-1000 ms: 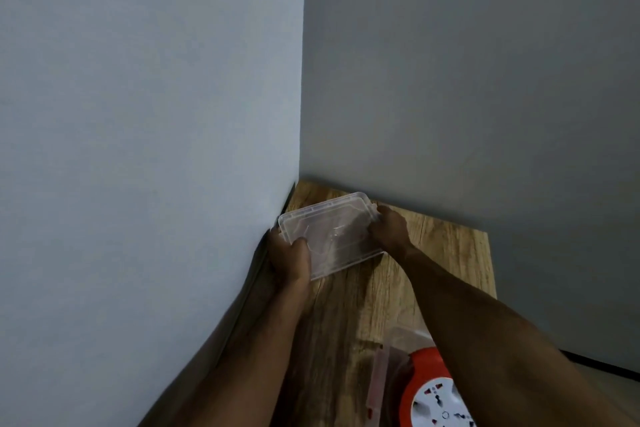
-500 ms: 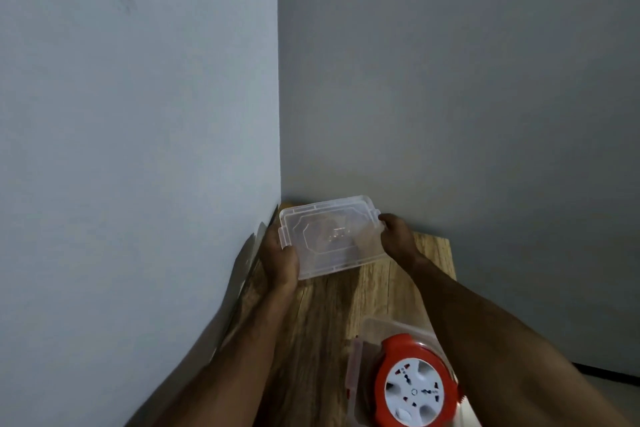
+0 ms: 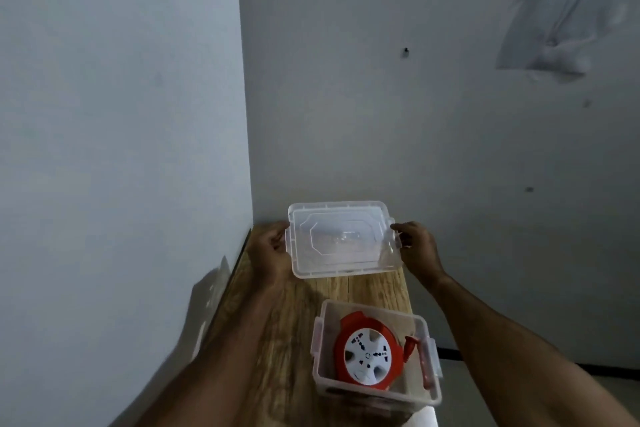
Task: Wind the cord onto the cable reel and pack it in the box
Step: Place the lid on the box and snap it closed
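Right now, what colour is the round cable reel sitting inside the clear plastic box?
Red round cable reel with a white face, seen from the head view.

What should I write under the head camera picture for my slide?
Both hands, left hand and right hand, hold the clear lid beyond the open box containing the cable reel.

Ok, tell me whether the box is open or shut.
Open. The clear lid is held off it by the left hand and right hand, beyond the box, where the red cable reel sits uncovered.
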